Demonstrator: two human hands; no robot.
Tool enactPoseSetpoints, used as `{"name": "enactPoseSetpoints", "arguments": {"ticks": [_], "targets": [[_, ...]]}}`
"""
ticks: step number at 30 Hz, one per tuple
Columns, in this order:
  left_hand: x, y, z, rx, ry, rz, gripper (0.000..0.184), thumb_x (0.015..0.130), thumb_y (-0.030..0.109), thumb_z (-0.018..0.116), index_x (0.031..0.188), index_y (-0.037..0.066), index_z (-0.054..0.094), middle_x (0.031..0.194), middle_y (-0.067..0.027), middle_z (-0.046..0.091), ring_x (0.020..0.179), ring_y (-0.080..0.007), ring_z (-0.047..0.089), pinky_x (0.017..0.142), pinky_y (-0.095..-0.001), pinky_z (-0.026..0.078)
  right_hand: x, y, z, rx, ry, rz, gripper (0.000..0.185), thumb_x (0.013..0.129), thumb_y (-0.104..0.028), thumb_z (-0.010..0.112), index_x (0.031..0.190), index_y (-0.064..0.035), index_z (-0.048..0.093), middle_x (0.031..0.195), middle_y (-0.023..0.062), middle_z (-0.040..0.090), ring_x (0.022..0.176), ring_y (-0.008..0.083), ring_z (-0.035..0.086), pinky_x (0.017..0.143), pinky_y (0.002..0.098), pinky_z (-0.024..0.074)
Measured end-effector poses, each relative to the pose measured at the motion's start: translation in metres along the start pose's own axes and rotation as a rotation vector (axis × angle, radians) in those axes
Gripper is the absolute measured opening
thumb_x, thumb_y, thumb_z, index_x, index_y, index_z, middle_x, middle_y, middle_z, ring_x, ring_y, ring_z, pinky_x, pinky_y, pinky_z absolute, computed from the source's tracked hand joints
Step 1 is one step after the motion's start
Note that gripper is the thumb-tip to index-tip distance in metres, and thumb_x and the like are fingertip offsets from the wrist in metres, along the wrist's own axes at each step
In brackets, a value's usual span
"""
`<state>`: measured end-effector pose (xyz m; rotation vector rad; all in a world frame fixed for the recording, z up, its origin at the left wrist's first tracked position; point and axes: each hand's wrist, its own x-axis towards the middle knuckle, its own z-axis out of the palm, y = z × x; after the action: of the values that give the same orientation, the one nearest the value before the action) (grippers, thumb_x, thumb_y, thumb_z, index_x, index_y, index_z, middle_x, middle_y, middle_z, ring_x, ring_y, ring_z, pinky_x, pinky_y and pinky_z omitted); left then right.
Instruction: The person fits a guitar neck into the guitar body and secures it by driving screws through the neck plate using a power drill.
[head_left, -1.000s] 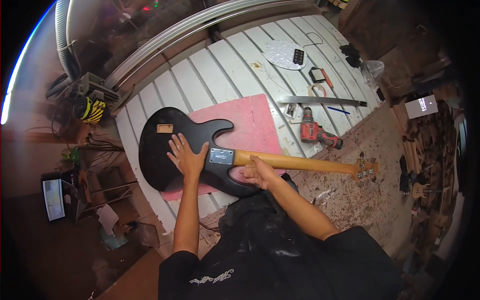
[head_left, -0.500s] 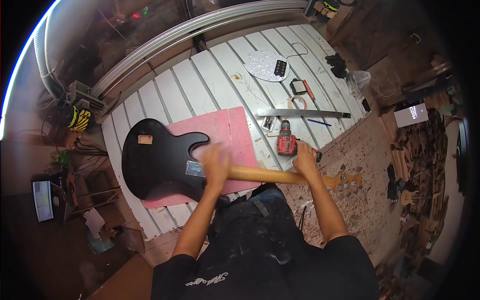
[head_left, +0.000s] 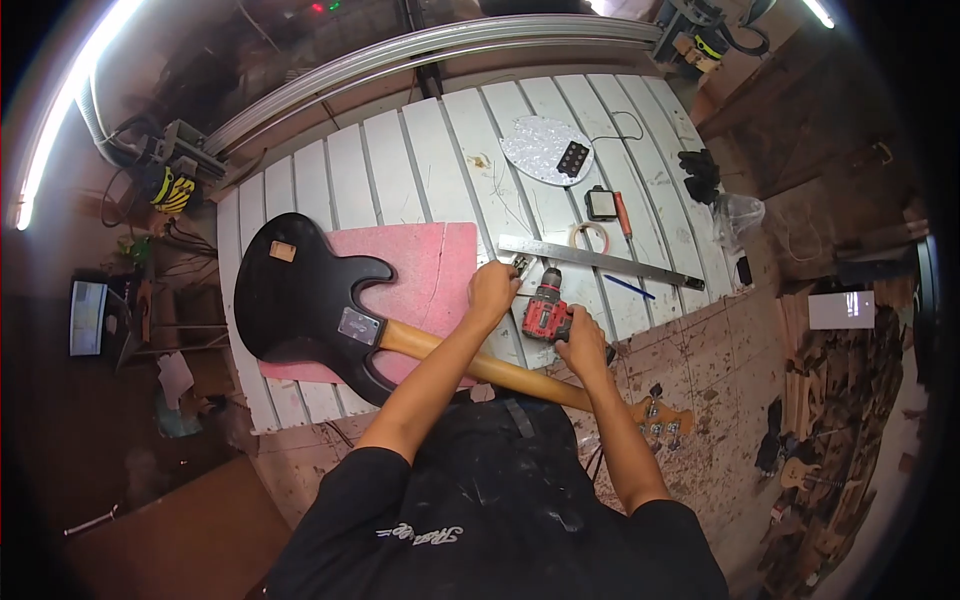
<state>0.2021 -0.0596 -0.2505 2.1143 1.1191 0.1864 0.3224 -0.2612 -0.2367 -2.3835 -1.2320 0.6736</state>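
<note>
A black electric bass guitar (head_left: 300, 300) lies face down, with its body partly on a pink foam pad (head_left: 415, 270) and its wooden neck (head_left: 500, 375) running right, under my forearms. My right hand (head_left: 586, 342) is wrapped round the handle of a red and black cordless drill (head_left: 545, 318), which rests on its side on the white slatted table (head_left: 400, 165). Just left of the drill, my left hand (head_left: 493, 290) has its fingers drawn together at a small metal part (head_left: 521, 264). What those fingers hold, if anything, is too small to tell.
Beyond the drill lie a steel ruler (head_left: 600, 259), a blue pen (head_left: 629, 287), a tape roll (head_left: 604, 236), a red-handled screwdriver (head_left: 623, 214) and a small black box (head_left: 600, 203). Farther back is a pearl pickguard (head_left: 535, 150) with a pickup and wire. Black gloves (head_left: 699, 175) sit at the right edge.
My left hand has moved right, from above the guitar neck to the small metal part. My right hand has closed on the drill's handle, and the drill has tilted slightly. The camera view has shifted.
</note>
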Motion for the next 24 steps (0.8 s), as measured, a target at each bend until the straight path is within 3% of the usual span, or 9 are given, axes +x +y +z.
{"name": "enactPoseSetpoints", "arguments": {"ticks": [10, 12, 13, 14, 16, 17, 20, 23, 24], "targets": [[0.015, -0.018, 0.011, -0.126, 0.161, -0.162, 0.017, 0.082, 0.018, 0.066, 0.084, 0.003, 0.075, 0.090, -0.0199, 0.074, 0.087, -0.0364, 0.072, 0.080, -0.0456, 0.057, 0.006, 0.006, 0.003, 0.001, 0.033, -0.141, 0.082, 0.067, -0.008, 0.084, 0.139, -0.0066, 0.048, 0.122, 0.0210, 0.060, 0.108, 0.0433, 0.061, 0.093, 0.0495, 0.0501], [0.006, -0.025, 0.002, -0.450, 0.224, -0.198, 0.019, 0.084, 0.019, 0.069, 0.088, 0.001, 0.073, 0.085, -0.0152, 0.074, 0.079, -0.0254, 0.072, 0.073, -0.0371, 0.056, 0.006, 0.014, 0.005, 0.009, 0.101, -0.185, 0.069, 0.068, -0.009, 0.082, 0.131, -0.0071, 0.053, 0.119, 0.0211, 0.064, 0.104, 0.0411, 0.065, 0.089, 0.0467, 0.0530], [0.000, -0.028, -0.006, -0.615, 0.120, -0.282, 0.018, 0.088, 0.017, 0.072, 0.096, 0.001, 0.070, 0.084, -0.0060, 0.071, 0.075, -0.0141, 0.065, 0.068, -0.0301, 0.053, 0.004, 0.016, 0.005, 0.002, 0.087, -0.208, 0.069, 0.068, -0.009, 0.082, 0.131, -0.0071, 0.053, 0.119, 0.0211, 0.064, 0.104, 0.0411, 0.065, 0.089, 0.0467, 0.0530], [-0.008, -0.030, -0.014, -0.627, 0.141, -0.293, 0.018, 0.088, 0.017, 0.072, 0.096, 0.001, 0.070, 0.084, -0.0060, 0.071, 0.075, -0.0141, 0.065, 0.068, -0.0301, 0.053, 0.002, 0.016, 0.002, 0.040, 0.068, -0.197, 0.063, 0.069, -0.010, 0.082, 0.127, -0.0063, 0.055, 0.115, 0.0208, 0.066, 0.102, 0.0406, 0.066, 0.088, 0.0458, 0.0533], [-0.027, -0.038, -0.031, -1.094, -0.044, -0.327, 0.018, 0.091, 0.013, 0.072, 0.105, 0.003, 0.068, 0.081, 0.0002, 0.065, 0.070, -0.0095, 0.058, 0.064, -0.0273, 0.049, -0.004, 0.010, -0.008, 0.069, 0.040, -0.200, 0.058, 0.070, -0.011, 0.081, 0.122, -0.0055, 0.057, 0.110, 0.0206, 0.068, 0.100, 0.0400, 0.067, 0.087, 0.0449, 0.0537], [-0.039, -0.041, -0.045, -1.145, -0.120, -0.315, 0.022, 0.094, 0.008, 0.068, 0.116, 0.004, 0.064, 0.086, 0.0012, 0.062, 0.072, -0.0086, 0.056, 0.066, -0.0254, 0.048, -0.010, 0.005, -0.015, 0.082, 0.039, -0.188, 0.054, 0.071, -0.011, 0.081, 0.120, -0.0053, 0.058, 0.108, 0.0194, 0.068, 0.098, 0.0399, 0.068, 0.084, 0.0447, 0.0541], [-0.086, -0.055, -0.079, -1.455, -0.099, -0.229, 0.022, 0.097, 0.005, 0.062, 0.119, 0.004, 0.062, 0.090, -0.0007, 0.062, 0.077, -0.0091, 0.057, 0.073, -0.0246, 0.049, -0.024, 0.002, -0.023, 0.105, 0.028, -0.180, 0.053, 0.071, -0.013, 0.081, 0.119, -0.0052, 0.059, 0.103, 0.0191, 0.070, 0.094, 0.0384, 0.069, 0.082, 0.0431, 0.0550], [-0.127, -0.082, -0.114, -1.629, -0.070, -0.284, 0.019, 0.101, 0.006, 0.057, 0.119, 0.004, 0.061, 0.093, -0.0020, 0.062, 0.081, -0.0105, 0.059, 0.078, -0.0255, 0.049, -0.039, -0.024, -0.041, 0.210, 0.014, -0.088, 0.056, 0.070, -0.012, 0.080, 0.120, -0.0026, 0.057, 0.094, 0.0184, 0.071, 0.082, 0.0265, 0.071, 0.078, 0.0361, 0.0556], [-0.140, -0.096, -0.121, -1.645, -0.066, -0.283, 0.019, 0.101, 0.006, 0.057, 0.119, 0.004, 0.061, 0.093, -0.0020, 0.062, 0.081, -0.0105, 0.059, 0.078, -0.0255, 0.049, -0.042, -0.033, -0.044, 0.195, 0.010, -0.091, 0.056, 0.070, -0.012, 0.080, 0.120, -0.0026, 0.057, 0.094, 0.0184, 0.071, 0.082, 0.0265, 0.071, 0.078, 0.0361, 0.0556]]}}
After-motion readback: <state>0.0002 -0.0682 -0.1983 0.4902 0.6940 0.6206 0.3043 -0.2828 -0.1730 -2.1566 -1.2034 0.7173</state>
